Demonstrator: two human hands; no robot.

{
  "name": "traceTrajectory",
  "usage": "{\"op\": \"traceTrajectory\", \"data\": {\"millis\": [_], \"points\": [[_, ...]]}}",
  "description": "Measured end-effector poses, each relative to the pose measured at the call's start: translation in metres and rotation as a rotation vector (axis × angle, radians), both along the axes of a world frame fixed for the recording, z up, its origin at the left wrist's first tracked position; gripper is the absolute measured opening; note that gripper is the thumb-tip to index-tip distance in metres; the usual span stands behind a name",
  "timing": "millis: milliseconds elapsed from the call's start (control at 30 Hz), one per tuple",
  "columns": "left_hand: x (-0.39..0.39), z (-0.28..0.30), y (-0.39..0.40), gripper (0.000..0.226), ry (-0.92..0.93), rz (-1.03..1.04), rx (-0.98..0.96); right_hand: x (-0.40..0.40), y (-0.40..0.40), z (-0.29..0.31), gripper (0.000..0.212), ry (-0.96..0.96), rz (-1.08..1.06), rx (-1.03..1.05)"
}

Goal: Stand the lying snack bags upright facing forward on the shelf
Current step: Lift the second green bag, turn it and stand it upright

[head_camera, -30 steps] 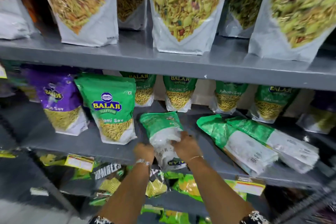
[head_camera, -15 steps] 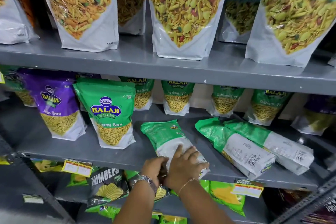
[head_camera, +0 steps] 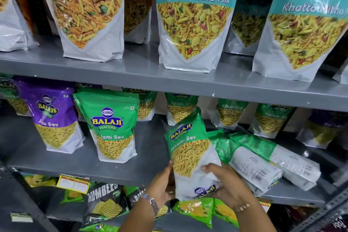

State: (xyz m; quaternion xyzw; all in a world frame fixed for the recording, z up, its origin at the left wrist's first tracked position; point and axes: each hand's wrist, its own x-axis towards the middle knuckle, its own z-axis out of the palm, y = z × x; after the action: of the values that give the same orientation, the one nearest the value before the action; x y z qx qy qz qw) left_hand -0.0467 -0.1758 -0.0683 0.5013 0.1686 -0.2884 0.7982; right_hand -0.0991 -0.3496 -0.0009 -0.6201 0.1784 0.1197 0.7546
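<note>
A green Ratlami Sev bag [head_camera: 190, 149] is held at the front of the grey middle shelf [head_camera: 113, 167], tilted back to the right with its printed front toward me. My left hand [head_camera: 162, 184] grips its lower left edge and my right hand [head_camera: 229, 184] holds its lower right side and base. Two more green bags [head_camera: 244, 162] [head_camera: 286, 158] lie flat to the right, backs and barcodes up. An upright green bag [head_camera: 111, 126] and a purple Aloo Sev bag [head_camera: 52, 118] stand to the left.
More Ratlami Sev bags [head_camera: 180, 107] stand along the back of the middle shelf. The upper shelf [head_camera: 169, 77] carries tall Mitha Mix pouches [head_camera: 192, 19]. Below, a lower shelf holds dark Humbles bags [head_camera: 105, 201] and a yellow price tag [head_camera: 73, 183].
The bag lay flat, back side up, under both hands. Now both hands have turned it over and raised it, so its front faces me.
</note>
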Motion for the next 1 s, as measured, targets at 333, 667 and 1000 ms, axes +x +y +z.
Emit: {"op": "traceTrajectory", "data": {"millis": [333, 667, 1000], "points": [[0.068, 0.018, 0.019, 0.035, -0.539, 0.078, -0.039, 0.083, -0.007, -0.026, 0.066, -0.303, 0.179, -0.201], [0.076, -0.025, 0.029, 0.042, -0.687, 0.078, 0.246, 0.125, 0.0, -0.087, 0.073, -0.19, 0.11, -0.461], [0.076, -0.026, 0.025, 0.049, -0.716, -0.041, 0.419, 0.099, 0.03, -0.075, 0.089, -0.233, 0.018, -0.592]]}}
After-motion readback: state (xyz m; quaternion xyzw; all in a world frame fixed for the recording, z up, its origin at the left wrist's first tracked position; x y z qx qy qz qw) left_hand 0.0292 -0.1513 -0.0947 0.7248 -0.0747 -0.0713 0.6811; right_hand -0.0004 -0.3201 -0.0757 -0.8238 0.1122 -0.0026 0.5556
